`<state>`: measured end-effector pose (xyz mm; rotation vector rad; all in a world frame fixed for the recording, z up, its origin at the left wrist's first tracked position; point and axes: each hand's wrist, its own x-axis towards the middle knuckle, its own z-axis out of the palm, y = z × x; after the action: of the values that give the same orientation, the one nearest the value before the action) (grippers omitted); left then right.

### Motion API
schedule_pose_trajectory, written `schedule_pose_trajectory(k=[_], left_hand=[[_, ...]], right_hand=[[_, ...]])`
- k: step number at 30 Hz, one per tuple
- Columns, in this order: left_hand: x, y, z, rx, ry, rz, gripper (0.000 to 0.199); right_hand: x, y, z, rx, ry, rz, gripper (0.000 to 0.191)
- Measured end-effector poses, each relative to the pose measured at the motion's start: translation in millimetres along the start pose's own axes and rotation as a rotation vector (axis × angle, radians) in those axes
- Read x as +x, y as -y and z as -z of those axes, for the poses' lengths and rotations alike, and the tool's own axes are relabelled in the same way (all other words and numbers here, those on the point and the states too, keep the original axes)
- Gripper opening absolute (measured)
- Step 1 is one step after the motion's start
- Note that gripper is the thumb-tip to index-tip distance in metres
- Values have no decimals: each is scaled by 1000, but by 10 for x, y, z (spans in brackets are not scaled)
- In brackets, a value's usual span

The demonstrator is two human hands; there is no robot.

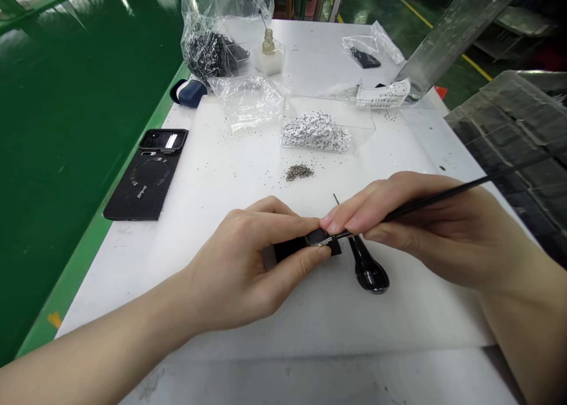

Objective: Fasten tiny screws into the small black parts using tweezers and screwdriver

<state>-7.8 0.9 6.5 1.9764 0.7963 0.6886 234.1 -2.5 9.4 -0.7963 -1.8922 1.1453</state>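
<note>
My left hand point(257, 257) pinches a small black block-like part point(290, 250) between thumb and forefinger, low over the white work mat. My right hand point(425, 222) is closed like a pen grip around a slim black tool point(425, 203), which may be tweezers. Its silvery tip meets the part beside the left thumb, and the right fingertips touch the left forefinger. Below the right hand lies a glossy black handle point(371, 272) with a rounded end; a thin shaft shows beyond the fingers. Farther back is a pile of tiny metal pieces point(300, 172).
A clear tray point(316, 132) holds many small white pieces. Behind it are plastic bags point(250, 101), a small bottle point(268, 42) and a bag of black parts point(212, 54). A phone point(148, 177) lies left. Grey bins point(514, 127) and a slanted metal post point(456, 36) stand right.
</note>
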Motion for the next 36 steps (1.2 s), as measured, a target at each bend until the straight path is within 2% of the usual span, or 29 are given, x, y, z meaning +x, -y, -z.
schedule_pose_trajectory(k=[7, 17, 20, 24, 26, 31, 36], left_hand=[[1, 3, -6, -47, -4, 26, 15], [3, 7, -5, -45, -15, 21, 20], [1, 7, -8, -57, -29, 24, 21], [-2, 1, -11, -34, -47, 39, 22], [-3, 1, -10, -21, -49, 40, 23], [3, 18, -1, 1, -38, 22, 23], [7, 25, -6, 13, -25, 15, 21]], right_hand=[[-28, 94, 5, -111, 4, -26, 25], [-44, 102, -2, -160, -10, -14, 28], [-39, 117, -31, -138, -115, 21, 23], [37, 78, -137, -166, -475, 9, 14], [98, 9, -210, -267, -556, -57, 13], [219, -204, -335, -337, -483, -192, 11], [245, -270, -350, -360, -474, -219, 13]])
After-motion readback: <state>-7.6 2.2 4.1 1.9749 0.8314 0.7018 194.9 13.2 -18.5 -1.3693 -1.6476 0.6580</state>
